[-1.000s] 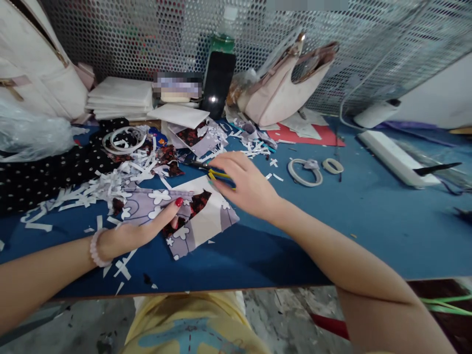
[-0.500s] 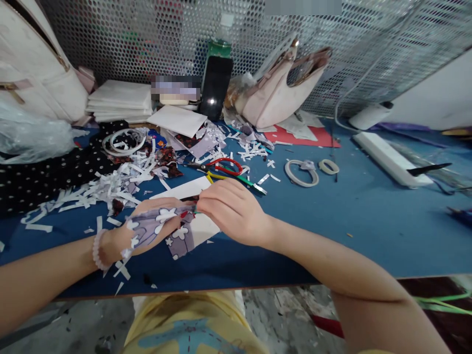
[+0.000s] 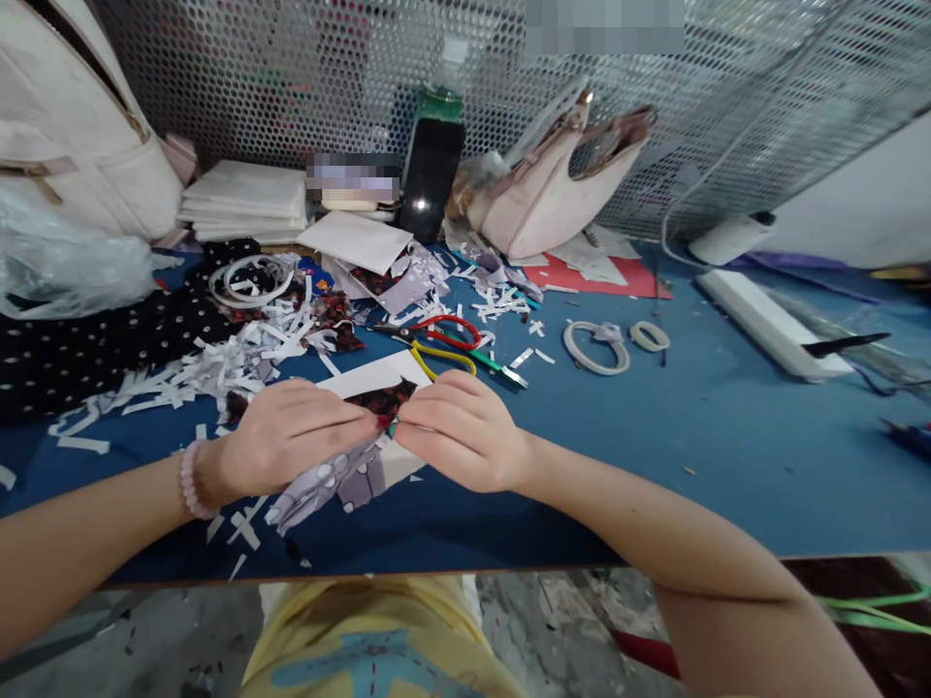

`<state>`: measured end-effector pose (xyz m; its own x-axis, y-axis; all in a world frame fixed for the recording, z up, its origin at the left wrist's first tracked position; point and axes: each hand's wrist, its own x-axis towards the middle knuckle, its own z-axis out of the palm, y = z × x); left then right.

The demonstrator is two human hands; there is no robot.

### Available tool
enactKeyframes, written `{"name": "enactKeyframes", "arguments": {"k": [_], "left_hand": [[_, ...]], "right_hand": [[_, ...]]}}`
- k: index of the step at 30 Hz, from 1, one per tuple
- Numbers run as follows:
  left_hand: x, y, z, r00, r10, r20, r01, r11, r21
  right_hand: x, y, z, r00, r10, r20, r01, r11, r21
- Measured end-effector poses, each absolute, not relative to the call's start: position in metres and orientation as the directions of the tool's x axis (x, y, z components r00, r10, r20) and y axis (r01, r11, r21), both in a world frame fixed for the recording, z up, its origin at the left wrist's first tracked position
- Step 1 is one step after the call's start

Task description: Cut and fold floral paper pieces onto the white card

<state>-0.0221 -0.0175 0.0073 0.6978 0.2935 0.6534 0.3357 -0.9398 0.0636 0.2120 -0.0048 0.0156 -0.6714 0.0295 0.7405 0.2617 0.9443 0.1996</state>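
Observation:
My left hand (image 3: 291, 438) and my right hand (image 3: 458, 431) meet fingertip to fingertip over a piece of lilac floral fabric (image 3: 331, 485) on the blue table (image 3: 727, 427). Both pinch the fabric's upper edge, fingers closed. A white card with a dark red floral patch (image 3: 378, 383) lies just behind the hands. Scissors with a red handle (image 3: 443, 332) and a yellow-handled tool (image 3: 440, 357) rest on the table a little beyond my right hand.
White paper strips (image 3: 210, 373) litter the left of the table beside black dotted cloth (image 3: 80, 349). Tape rolls (image 3: 596, 344) lie to the right, a white power strip (image 3: 763, 310) farther right. A pink bag (image 3: 553, 184), phone (image 3: 433, 174) and stacked white sheets (image 3: 243, 199) line the perforated back panel.
My right hand let go of the scissors and came back to the fabric. My left hand turned over and lifted the lilac fabric; both hands now pinch it together.

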Motion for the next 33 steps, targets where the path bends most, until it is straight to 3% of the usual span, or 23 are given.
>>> {"name": "enactKeyframes", "arguments": {"k": [5, 9, 14, 19, 24, 29, 33], "left_hand": [[-0.023, -0.016, -0.001, 0.736, 0.288, 0.613, 0.309, -0.948, 0.075], [-0.02, -0.012, -0.006, 0.689, 0.417, 0.592, 0.399, -0.901, 0.17], [-0.014, -0.013, 0.003, 0.479, 0.613, 0.629, 0.492, -0.78, 0.385], [-0.009, -0.024, 0.012, 0.457, 0.622, 0.636, 0.44, -0.779, 0.446], [-0.001, -0.034, 0.011, 0.537, 0.703, 0.466, 0.456, -0.707, 0.541], [0.003, -0.034, 0.009, 0.462, 0.803, 0.376, 0.417, -0.571, 0.707], [0.003, -0.032, 0.006, 0.437, 0.843, 0.313, 0.384, -0.49, 0.783]], "right_hand": [[0.212, -0.004, 0.014, -0.663, 0.025, 0.748, 0.255, 0.947, 0.194], [0.213, -0.003, 0.011, -0.645, 0.041, 0.763, 0.273, 0.945, 0.18], [0.215, -0.002, 0.01, -0.626, 0.162, 0.763, 0.335, 0.939, 0.076], [0.211, -0.003, 0.012, -0.585, 0.292, 0.757, 0.376, 0.924, -0.065], [0.204, -0.008, 0.015, -0.559, 0.352, 0.75, 0.354, 0.92, -0.168], [0.201, -0.013, 0.015, -0.52, 0.451, 0.725, 0.347, 0.888, -0.303], [0.2, -0.015, 0.014, -0.507, 0.466, 0.725, 0.349, 0.88, -0.323]]}}
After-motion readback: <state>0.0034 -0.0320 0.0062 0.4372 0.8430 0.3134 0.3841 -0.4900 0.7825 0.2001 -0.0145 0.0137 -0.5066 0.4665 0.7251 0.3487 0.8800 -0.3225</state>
